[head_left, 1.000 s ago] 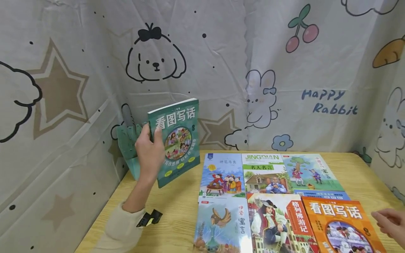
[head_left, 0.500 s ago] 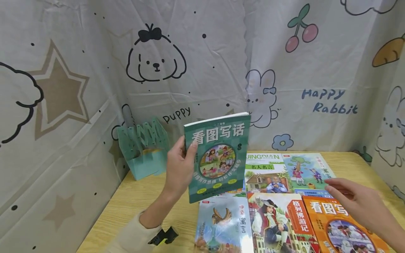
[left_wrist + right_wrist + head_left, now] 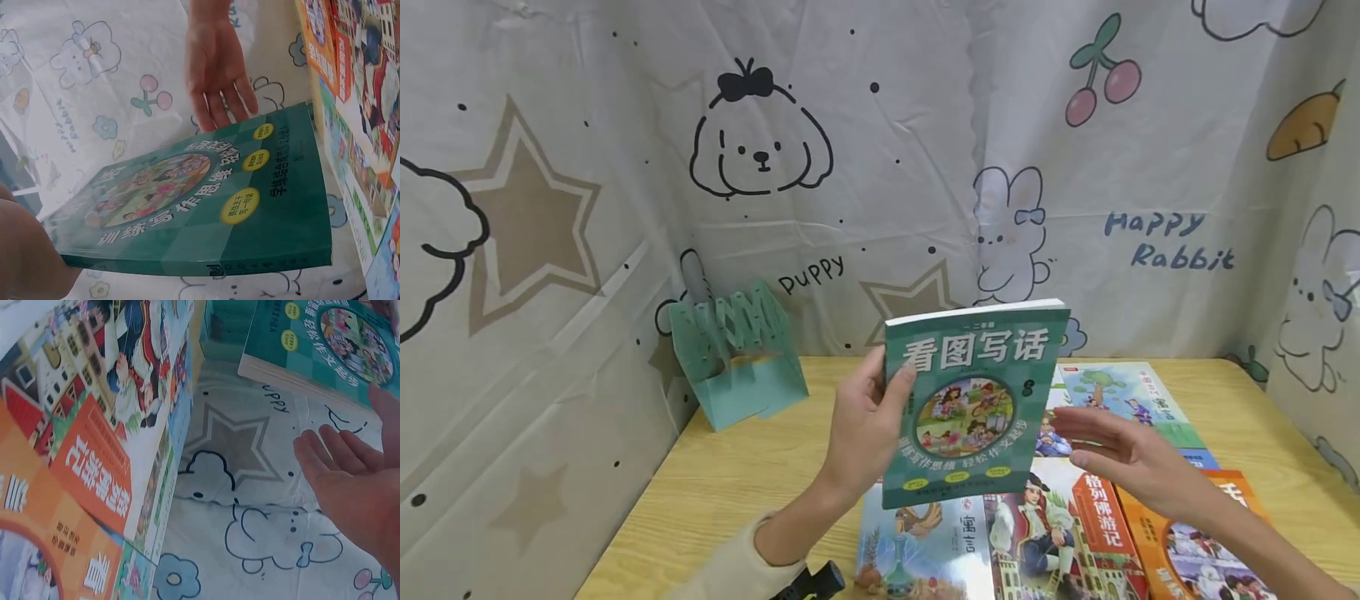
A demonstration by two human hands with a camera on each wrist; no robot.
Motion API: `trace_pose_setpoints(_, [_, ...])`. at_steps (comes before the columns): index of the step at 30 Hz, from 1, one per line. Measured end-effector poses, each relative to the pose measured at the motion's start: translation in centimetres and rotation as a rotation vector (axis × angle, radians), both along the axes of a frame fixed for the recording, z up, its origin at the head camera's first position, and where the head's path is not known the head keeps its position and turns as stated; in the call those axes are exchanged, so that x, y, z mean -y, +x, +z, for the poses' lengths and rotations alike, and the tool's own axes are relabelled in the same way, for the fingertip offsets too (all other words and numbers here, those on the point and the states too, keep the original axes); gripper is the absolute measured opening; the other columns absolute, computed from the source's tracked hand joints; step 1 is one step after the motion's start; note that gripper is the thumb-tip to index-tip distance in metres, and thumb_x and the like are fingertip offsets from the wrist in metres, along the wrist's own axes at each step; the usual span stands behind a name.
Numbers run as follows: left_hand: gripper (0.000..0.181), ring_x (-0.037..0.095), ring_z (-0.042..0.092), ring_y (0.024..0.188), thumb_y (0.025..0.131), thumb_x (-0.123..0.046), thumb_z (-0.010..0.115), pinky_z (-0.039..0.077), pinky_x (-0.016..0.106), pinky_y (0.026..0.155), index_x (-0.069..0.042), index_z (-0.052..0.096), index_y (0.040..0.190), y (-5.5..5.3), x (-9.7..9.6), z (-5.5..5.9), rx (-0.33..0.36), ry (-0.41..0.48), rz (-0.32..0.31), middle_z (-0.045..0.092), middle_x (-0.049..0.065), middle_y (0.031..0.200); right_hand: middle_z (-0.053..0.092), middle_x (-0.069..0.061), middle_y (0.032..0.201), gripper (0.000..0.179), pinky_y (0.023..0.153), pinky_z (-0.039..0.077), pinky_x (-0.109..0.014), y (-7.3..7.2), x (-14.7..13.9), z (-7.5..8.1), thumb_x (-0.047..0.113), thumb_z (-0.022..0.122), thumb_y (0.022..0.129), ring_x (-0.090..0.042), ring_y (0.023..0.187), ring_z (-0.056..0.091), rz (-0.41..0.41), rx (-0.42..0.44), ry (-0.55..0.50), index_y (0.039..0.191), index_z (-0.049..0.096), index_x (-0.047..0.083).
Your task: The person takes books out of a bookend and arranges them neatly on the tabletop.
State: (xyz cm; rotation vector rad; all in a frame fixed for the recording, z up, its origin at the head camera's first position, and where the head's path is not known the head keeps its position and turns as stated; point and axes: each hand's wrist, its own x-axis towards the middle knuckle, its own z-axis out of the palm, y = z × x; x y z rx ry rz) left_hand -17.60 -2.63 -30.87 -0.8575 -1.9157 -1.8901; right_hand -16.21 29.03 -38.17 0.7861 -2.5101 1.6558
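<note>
A green paperback book (image 3: pixel 966 417) with a round picture on its cover is held upright, tilted slightly, above the table. My left hand (image 3: pixel 865 429) grips its left edge, thumb on the front cover and the other fingers hidden behind. In the left wrist view the book's spine and lower cover (image 3: pixel 181 240) face the camera. My right hand (image 3: pixel 1135 462) reaches in beside the book's right edge, fingers extended and holding nothing. Seen from the right wrist, a gap shows between the fingers (image 3: pixel 340 450) and the page edges, with the thumb overlapping the cover.
Several picture books lie in two rows on the wooden table (image 3: pixel 722 492), among them a red-and-white one (image 3: pixel 1037 542), an orange one (image 3: pixel 1210 558) and a blue one (image 3: pixel 917 558). A teal folding book stand (image 3: pixel 756 387) is at the back left. Printed curtains (image 3: pixel 887 208) enclose the table.
My left hand has carried the green book rightward and slightly down, away from the teal stand and over the laid-out books. My right hand has come in from the right edge toward the book.
</note>
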Motion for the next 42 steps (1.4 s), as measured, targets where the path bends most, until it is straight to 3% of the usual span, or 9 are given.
trace_pose_setpoints(4, [0.027, 0.026, 0.072, 0.092, 0.106, -0.01, 0.049, 0.06, 0.039, 0.073, 0.004, 0.058, 0.128, 0.4, -0.5, -0.1, 0.023, 0.01, -0.038, 0.069, 0.018, 0.116, 0.053, -0.032, 0.134, 0.045, 0.089, 0.054, -0.028, -0.2, 1.0, 0.2, 0.003, 0.054, 0.102, -0.002, 0.114, 0.059, 0.033, 0.031, -0.046, 0.143, 0.042, -0.012])
trace_pose_setpoints(11, [0.027, 0.027, 0.071, 0.09, 0.106, -0.007, 0.049, 0.06, 0.039, 0.073, 0.006, 0.057, 0.128, 0.8, -1.0, -0.2, 0.033, 0.026, -0.089, 0.069, 0.018, 0.117, 0.071, 0.001, 0.11, 0.035, 0.075, 0.058, -0.029, 0.1, 1.4, 0.1, -0.001, 0.059, 0.099, -0.014, 0.093, 0.069, -0.082, -0.063, -0.097, 0.133, 0.056, -0.008])
trace_pose_setpoints(16, [0.028, 0.031, 0.071, 0.091, 0.106, -0.007, 0.048, 0.059, 0.04, 0.074, 0.007, 0.057, 0.129, 1.1, -1.3, -0.5, 0.017, 0.005, -0.129, 0.068, 0.02, 0.117, 0.071, 0.004, 0.102, 0.031, 0.072, 0.056, -0.027, 0.5, 1.4, 0.3, 0.002, 0.058, 0.1, -0.012, 0.085, 0.068, -0.105, -0.063, -0.083, 0.131, 0.061, 0.0])
trace_pose_setpoints(22, [0.028, 0.023, 0.069, 0.078, 0.105, -0.004, 0.049, 0.058, 0.034, 0.066, 0.006, 0.056, 0.13, 0.9, -1.4, -1.0, 0.002, -0.035, -0.156, 0.069, 0.02, 0.109, 0.034, 0.0, 0.059, 0.013, 0.044, 0.034, -0.031, 1.8, 0.6, 0.4, 0.002, 0.057, 0.101, -0.016, 0.046, 0.033, -0.23, -0.137, -0.01, 0.091, 0.065, 0.004])
trace_pose_setpoints(27, [0.031, 0.015, 0.057, 0.06, 0.103, -0.002, 0.052, 0.049, 0.027, 0.054, 0.005, 0.056, 0.133, 0.5, -1.4, -1.4, -0.017, -0.077, -0.202, 0.07, 0.02, 0.104, 0.069, -0.002, 0.09, 0.024, 0.061, 0.051, -0.019, 2.4, -0.6, 0.0, 0.003, 0.055, 0.102, 0.0, 0.066, 0.056, -0.358, -0.141, 0.042, 0.116, 0.064, -0.014])
trace_pose_setpoints(29, [0.033, 0.019, 0.067, 0.078, 0.102, -0.002, 0.053, 0.055, 0.03, 0.067, 0.005, 0.055, 0.134, 0.3, -1.4, -1.5, -0.017, -0.077, -0.234, 0.069, 0.021, 0.114, 0.069, 0.004, 0.117, 0.037, 0.071, 0.054, -0.018, 2.6, -1.0, -0.1, 0.004, 0.055, 0.103, 0.004, 0.086, 0.063, -0.405, -0.145, 0.048, 0.134, 0.053, -0.016])
trace_pose_setpoints(32, [0.034, 0.026, 0.067, 0.109, 0.102, -0.001, 0.054, 0.056, 0.036, 0.086, 0.005, 0.055, 0.135, -0.1, -1.2, -1.8, -0.033, -0.071, -0.239, 0.065, 0.019, 0.126, 0.065, 0.017, 0.117, 0.037, 0.07, 0.055, -0.018, 2.9, -1.7, -0.1, 0.007, 0.054, 0.104, 0.003, 0.091, 0.065, -0.439, -0.134, 0.047, 0.135, 0.053, -0.014])
trace_pose_setpoints(38, [0.033, 0.025, 0.065, 0.113, 0.101, -0.001, 0.056, 0.053, 0.035, 0.093, 0.004, 0.057, 0.133, -1.5, 0.2, -2.3, -0.065, -0.07, -0.103, 0.068, 0.016, 0.122, 0.059, 0.027, 0.114, 0.044, 0.067, 0.057, -0.021, 3.7, -3.8, -0.8, 0.017, 0.051, 0.107, 0.005, 0.091, 0.064, -0.523, -0.064, 0.071, 0.14, 0.048, -0.012])
trace_pose_setpoints(42, [0.03, 0.022, 0.066, 0.112, 0.102, -0.004, 0.057, 0.053, 0.03, 0.091, 0.001, 0.06, 0.132, -2.7, 1.4, -2.9, -0.05, -0.082, -0.016, 0.069, 0.012, 0.122, 0.059, 0.017, 0.119, 0.051, 0.063, 0.059, -0.029, 4.4, -5.2, -1.6, 0.022, 0.045, 0.108, 0.002, 0.083, 0.065, -0.599, 0.012, 0.06, 0.144, 0.04, -0.014])
